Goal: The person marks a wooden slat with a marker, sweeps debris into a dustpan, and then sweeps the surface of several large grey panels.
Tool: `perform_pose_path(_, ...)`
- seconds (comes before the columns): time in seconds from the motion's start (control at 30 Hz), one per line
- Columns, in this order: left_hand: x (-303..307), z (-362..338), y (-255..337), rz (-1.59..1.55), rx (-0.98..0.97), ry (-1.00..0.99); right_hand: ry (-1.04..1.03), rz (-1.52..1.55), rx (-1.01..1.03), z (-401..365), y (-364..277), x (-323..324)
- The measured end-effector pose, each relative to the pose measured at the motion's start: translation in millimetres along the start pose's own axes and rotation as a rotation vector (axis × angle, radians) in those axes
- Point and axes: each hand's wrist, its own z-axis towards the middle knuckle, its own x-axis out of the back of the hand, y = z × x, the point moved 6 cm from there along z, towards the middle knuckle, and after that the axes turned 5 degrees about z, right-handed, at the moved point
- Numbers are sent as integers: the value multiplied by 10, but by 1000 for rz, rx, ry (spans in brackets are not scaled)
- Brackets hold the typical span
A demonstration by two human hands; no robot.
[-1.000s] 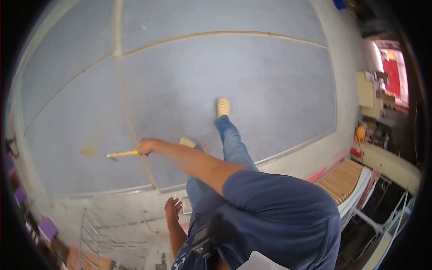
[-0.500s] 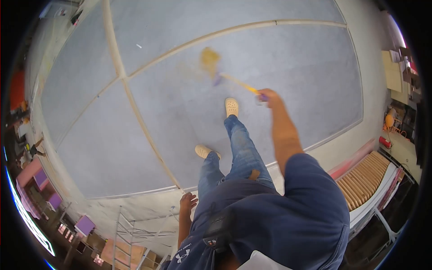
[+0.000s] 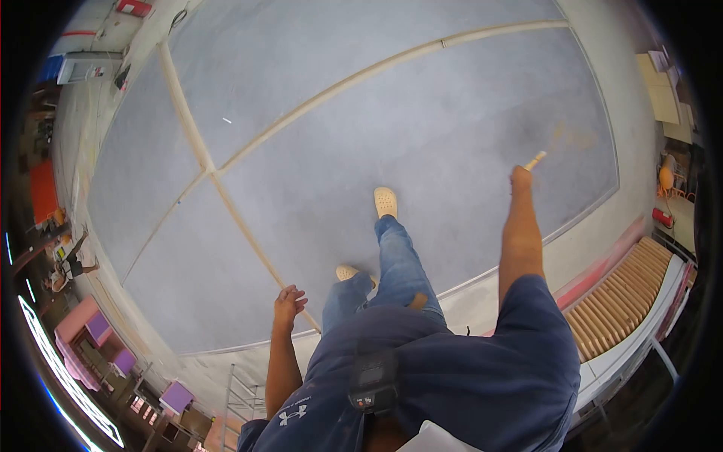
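My right hand (image 3: 520, 178), stretched out to the right over the grey floor panel (image 3: 422, 120), is closed around the handle of a broom (image 3: 535, 160). The handle is yellow with a pale end; the broom's tan head is smeared by motion beyond it. My left hand (image 3: 289, 304) hangs beside my left leg, empty, with loosely bent fingers apart. Below me are my two cream clogs (image 3: 385, 202) on the grey surface. The left one is partly hidden by my jeans.
Tan strips (image 3: 361, 71) divide the grey panel. A small white piece (image 3: 227, 120) lies at upper left. Stacked wooden slats (image 3: 621, 301) stand at right, near a red fire extinguisher (image 3: 663, 218). A metal ladder (image 3: 242, 395) is at lower left; another person (image 3: 71, 267) is at far left.
My right hand has swung the broom from the middle of the panel to the right. My left hand has risen a little and moved left. The view has shifted slightly.
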Motion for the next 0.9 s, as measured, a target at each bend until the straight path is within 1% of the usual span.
perform_pose_path(0.03, -21, -29, 14, 8, 3, -1, 21, 78, 15, -2, -76, -324)
perform_pose_path(0.07, -34, -63, 22, 14, 8, 1, 13, -122, 210, 410, 63, -917)
perform_pose_path(0.1, -34, -85, -10, 16, 18, -3, -111, 204, 111, -175, -323, -1226)
perform_pose_path(0.13, -22, -104, -65, 18, 31, -4, -274, 0, -4, -1004, -955, -1304)
perform_pose_path(0.2, 14, -197, -113, 16, 64, 8, -453, -928, 902, -1465, -1502, -2445)
perform_pose_path(0.23, 41, -200, -143, 15, 78, 14, -484, -681, 676, -1845, -1806, -2549)
perform_pose_path(0.27, 65, -186, -192, 10, 90, 19, -468, -415, 470, -2301, -2153, -2604)
perform_pose_path(0.3, 89, -174, -233, -1, 102, 25, -571, -459, 462, -2612, -2412, -2760)
perform_pose_path(0.37, 135, -162, -294, -36, 124, 42, -929, -533, 387, -3244, -2889, -2919)
perform_pose_path(0.4, 170, -149, -345, -56, 137, 48, -1021, -570, 449, -3448, -2970, -3043)
perform_pose_path(0.47, 412, -190, -581, -104, 151, 62, -1231, -650, 596, -4224, -3081, -3343)
perform_pose_path(0.53, 473, -76, -702, -146, 152, 55, -1347, -730, 862, -4964, -3089, -3500)
perform_pose_path(0.6, 543, 30, -772, -205, 176, 53, -1473, -801, 1013, -5546, -2630, -4028)
perform_pose_path(0.67, 595, 153, -809, -248, 186, 39, -1431, -731, 1036, -6167, -2277, -4263)
perform_pose_path(0.73, 695, 323, -832, -314, 211, -3, -1405, -649, 1136, -6731, -2114, -4399)
perform_pose_path(0.83, 947, 695, -946, -341, 230, -37, -1370, -822, 973, -7081, -1944, -4729)
perform_pose_path(0.87, 1085, 855, -937, -357, 223, -38, -1414, -953, 1176, -7045, -1822, -5061)
perform_pose_path(0.9, 1222, 930, -951, -376, 223, -36, -1458, -1087, 1379, -6848, -1557, -5408)
